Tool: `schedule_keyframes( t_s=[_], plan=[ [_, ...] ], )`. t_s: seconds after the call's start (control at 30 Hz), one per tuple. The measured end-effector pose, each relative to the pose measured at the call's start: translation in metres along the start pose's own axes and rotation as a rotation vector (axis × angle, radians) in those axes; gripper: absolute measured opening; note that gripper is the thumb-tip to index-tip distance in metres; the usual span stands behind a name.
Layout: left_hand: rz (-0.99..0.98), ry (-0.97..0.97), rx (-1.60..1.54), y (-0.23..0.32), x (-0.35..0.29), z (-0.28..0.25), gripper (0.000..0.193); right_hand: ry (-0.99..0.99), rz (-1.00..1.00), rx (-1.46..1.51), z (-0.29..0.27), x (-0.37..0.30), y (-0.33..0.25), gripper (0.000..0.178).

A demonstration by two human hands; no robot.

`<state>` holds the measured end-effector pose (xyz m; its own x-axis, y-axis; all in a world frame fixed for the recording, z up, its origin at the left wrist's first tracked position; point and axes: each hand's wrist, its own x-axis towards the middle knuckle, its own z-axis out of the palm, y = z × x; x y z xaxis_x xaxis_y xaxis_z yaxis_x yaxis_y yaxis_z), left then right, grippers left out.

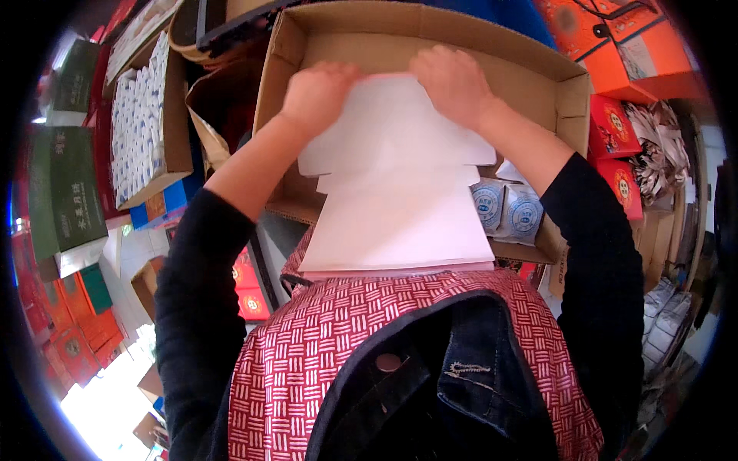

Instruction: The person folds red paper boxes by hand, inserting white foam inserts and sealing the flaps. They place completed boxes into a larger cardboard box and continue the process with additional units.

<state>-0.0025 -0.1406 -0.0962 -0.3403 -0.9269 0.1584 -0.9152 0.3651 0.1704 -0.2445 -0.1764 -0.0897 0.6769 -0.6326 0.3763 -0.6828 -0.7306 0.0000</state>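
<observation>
A flat, unfolded white carton (400, 207) with notched sides lies over the brown cardboard tray (430, 23), its near end against my apron. My left hand (323, 96) is closed on the far left corner of the carton, fingers curled over the edge. At the far right corner, my right hand (453, 84) grips the same edge, its fingertips turned under and partly hidden. A thin reddish strip shows along the edge between the hands. Round blue-printed white packets (516, 211) lie in the tray beside the carton's right side.
At the left stands a box of upright white packets (140, 115), with dark green boxes (65, 184) beyond. Orange boxes (626, 58) and red boxes (615, 127) are stacked at the right, next to a pile of silvery-brown wrappers (659, 150). Orange packages (81, 338) sit lower left.
</observation>
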Motion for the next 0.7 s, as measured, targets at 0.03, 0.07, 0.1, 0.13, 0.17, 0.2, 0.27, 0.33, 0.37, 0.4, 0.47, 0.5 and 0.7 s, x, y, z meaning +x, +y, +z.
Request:
schedule_keyframes(
  t_s=[0.03, 0.07, 0.1, 0.13, 0.17, 0.2, 0.27, 0.33, 0.37, 0.4, 0.47, 0.5, 0.7],
  plan=[
    [-0.164, -0.041, -0.095, -0.002, 0.009, -0.008, 0.034, 0.013, 0.108, 0.054, -0.005, 0.004, 0.01, 0.011],
    [-0.179, 0.005, -0.167, -0.014, 0.01, -0.018, 0.049, 0.059, 0.203, 0.092, -0.013, 0.001, 0.017, 0.015],
    [-0.155, 0.138, -0.221, -0.021, 0.005, -0.025, 0.062, 0.106, 0.295, 0.132, -0.026, -0.004, 0.026, 0.019],
    [-0.253, 0.148, -0.317, -0.022, -0.008, -0.032, 0.064, 0.153, 0.376, 0.183, -0.04, -0.008, 0.034, 0.023],
    [-0.341, 0.15, -0.423, -0.018, -0.021, -0.034, 0.066, -0.122, 0.574, 0.207, -0.06, -0.016, 0.041, 0.03],
    [-0.359, 0.142, -0.417, -0.01, -0.036, -0.027, 0.065, -0.402, 0.768, 0.24, -0.08, -0.03, 0.048, 0.038],
    [-0.5, 0.04, -0.509, 0.016, -0.065, -0.029, 0.063, -0.463, 1.026, 0.418, -0.079, -0.062, 0.054, 0.035],
    [-0.735, 0.006, -0.788, 0.036, -0.081, -0.032, 0.061, -0.226, 1.166, 0.704, -0.076, -0.078, 0.043, 0.032],
    [-0.833, 0.07, -0.963, 0.037, -0.088, -0.024, 0.061, -0.1, 1.226, 0.847, -0.075, -0.083, 0.04, 0.031],
    [-0.928, 0.135, -1.139, 0.037, -0.091, -0.018, 0.06, -0.082, 1.23, 0.866, -0.072, -0.084, 0.041, 0.029],
    [-0.991, 0.155, -1.124, 0.039, -0.085, -0.014, 0.06, -0.048, 1.235, 0.901, -0.067, -0.08, 0.047, 0.026],
    [-1.021, 0.163, -1.116, 0.038, -0.079, -0.012, 0.06, -0.139, 1.187, 0.796, -0.063, -0.077, 0.052, 0.026],
    [-0.985, 0.006, -1.169, 0.009, -0.072, 0.024, 0.041, -0.301, 1.089, 0.57, -0.036, -0.069, 0.047, 0.032]
  ],
)
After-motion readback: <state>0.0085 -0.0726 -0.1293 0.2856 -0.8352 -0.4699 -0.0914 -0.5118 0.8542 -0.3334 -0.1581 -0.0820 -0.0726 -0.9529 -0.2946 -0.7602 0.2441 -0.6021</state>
